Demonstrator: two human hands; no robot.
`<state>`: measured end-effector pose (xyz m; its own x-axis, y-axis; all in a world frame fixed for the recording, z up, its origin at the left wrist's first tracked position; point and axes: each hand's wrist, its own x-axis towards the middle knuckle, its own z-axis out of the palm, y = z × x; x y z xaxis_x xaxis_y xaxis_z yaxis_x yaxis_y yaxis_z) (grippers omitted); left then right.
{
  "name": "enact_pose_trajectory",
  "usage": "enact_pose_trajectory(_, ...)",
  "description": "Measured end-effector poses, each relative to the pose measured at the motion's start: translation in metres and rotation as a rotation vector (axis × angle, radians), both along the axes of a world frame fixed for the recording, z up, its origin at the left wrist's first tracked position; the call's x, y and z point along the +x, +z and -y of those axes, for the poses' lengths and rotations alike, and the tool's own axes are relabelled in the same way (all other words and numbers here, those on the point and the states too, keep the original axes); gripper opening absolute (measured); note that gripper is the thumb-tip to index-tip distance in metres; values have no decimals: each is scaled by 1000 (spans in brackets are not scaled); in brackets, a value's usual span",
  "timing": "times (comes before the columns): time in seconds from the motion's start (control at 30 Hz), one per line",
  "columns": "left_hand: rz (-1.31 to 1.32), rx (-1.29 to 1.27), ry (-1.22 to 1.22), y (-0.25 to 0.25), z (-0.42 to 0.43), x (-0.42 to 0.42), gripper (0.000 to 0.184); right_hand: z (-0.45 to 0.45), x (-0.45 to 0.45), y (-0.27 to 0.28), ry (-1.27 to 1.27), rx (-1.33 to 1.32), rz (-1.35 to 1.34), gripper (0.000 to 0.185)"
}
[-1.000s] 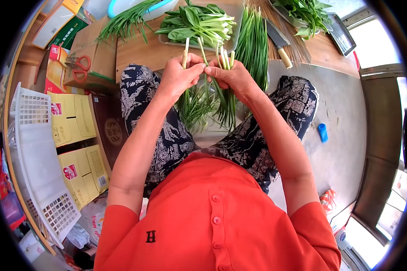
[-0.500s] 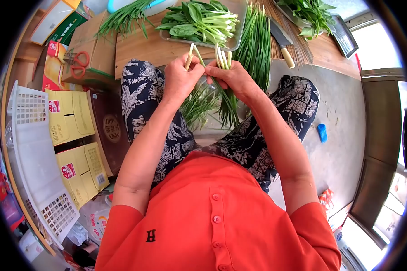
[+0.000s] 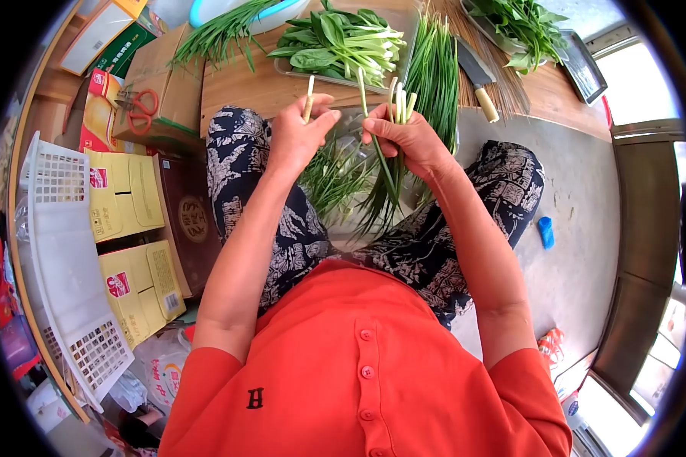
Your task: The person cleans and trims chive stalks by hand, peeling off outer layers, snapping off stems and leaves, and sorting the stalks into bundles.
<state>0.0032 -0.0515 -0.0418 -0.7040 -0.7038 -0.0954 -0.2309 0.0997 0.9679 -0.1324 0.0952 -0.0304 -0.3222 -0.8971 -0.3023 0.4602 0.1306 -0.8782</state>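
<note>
My left hand (image 3: 301, 131) holds a pale stalk (image 3: 310, 90) upright against its fingers, with the thumb pointing right. My right hand (image 3: 408, 137) is closed around a small bunch of green stalks (image 3: 385, 190), white ends up and leaves hanging down. One longer stalk (image 3: 363, 91) is pinched between its thumb and forefinger. Between my knees, below the hands, lies a loose heap of thin green leaves (image 3: 331, 179). Behind the hands are a clear tray of leafy greens (image 3: 343, 42) and a long pile of green chives (image 3: 434, 76).
On the wooden table (image 3: 232, 91), a knife (image 3: 476, 72) lies right of the chives, near a dark tray (image 3: 583, 68). Red-handled scissors (image 3: 141, 113) stick out at a cardboard box (image 3: 164, 84). White baskets (image 3: 68, 259) and yellow boxes (image 3: 126, 194) stand at left. A blue object (image 3: 546, 232) is on the floor.
My hands, which were touching, have moved apart. The right hand has shifted right with its bunch and the longer stalk; the left still holds the pale stalk.
</note>
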Motion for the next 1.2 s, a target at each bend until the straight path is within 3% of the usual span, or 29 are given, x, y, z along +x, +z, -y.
enact_pose_trajectory(0.07, -79, 120, -95, 9, -9, 0, 24, 0, 5, -1, 6, 11, -82, 13)
enact_pose_trajectory(0.13, -108, 398, -164, 20, -16, 1, 19, 2, 8, -1, 20, 13, -94, 11)
enact_pose_trajectory(0.7, -100, 310, -124, 28, -19, -5, 10, 5, 7, -6, -125, 31, -458, 13)
enact_pose_trajectory(0.87, -153, 726, -277, 32, -9, 1, 13, 5, 6, -5, -157, 3, -518, 16)
enact_pose_trajectory(1.0, -238, 911, -322, 33, -3, 3, 15, 4, 2, -8, -188, -29, -533, 16)
enact_pose_trajectory(1.13, -287, 876, -347, 48, 8, 10, 16, 0, -2, -5, -201, 55, -551, 15)
enact_pose_trajectory(1.2, -259, 786, -330, 54, 12, 13, 16, -3, -3, 1, -171, 81, -390, 14)
